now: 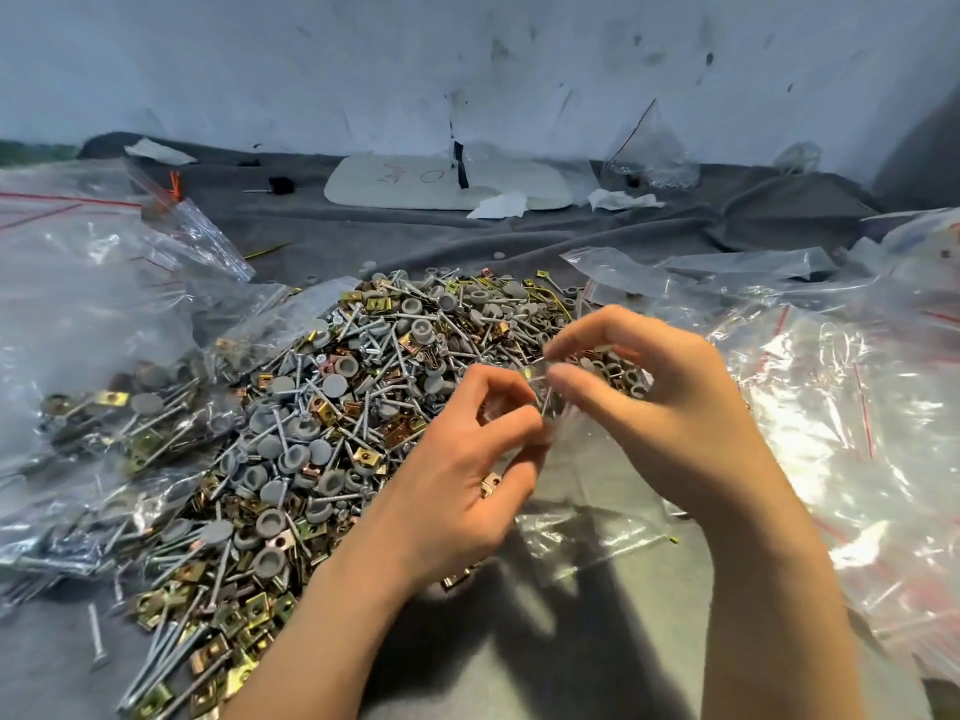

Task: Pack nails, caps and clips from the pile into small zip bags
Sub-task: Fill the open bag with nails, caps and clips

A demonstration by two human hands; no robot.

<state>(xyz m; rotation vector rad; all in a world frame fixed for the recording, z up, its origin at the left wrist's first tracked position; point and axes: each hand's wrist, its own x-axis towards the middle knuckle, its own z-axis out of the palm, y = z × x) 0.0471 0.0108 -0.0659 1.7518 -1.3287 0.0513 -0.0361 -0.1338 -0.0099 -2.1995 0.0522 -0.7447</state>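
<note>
Forearms (pixel 322 615) frame a zip bag (pixel 576 475), mouth pinched by left hand (pixel 457 459) and right hand (pixel 660 402).
Pile (pixel 332 407) lies left (nearer the left hand, clip (pixel 491 483) tucked in its fingers).

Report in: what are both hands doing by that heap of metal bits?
Left hand, right hand: both pinching small clear plastic zip bag at top. Gold metal clip against left fingers. Pile of nails, grey caps, clips beyond, nothing blocking.

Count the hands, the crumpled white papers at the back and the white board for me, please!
hands: 2, left hand and right hand, both pinching a small zip bag
crumpled white papers: 3
white board: 1
Total: 6
</note>
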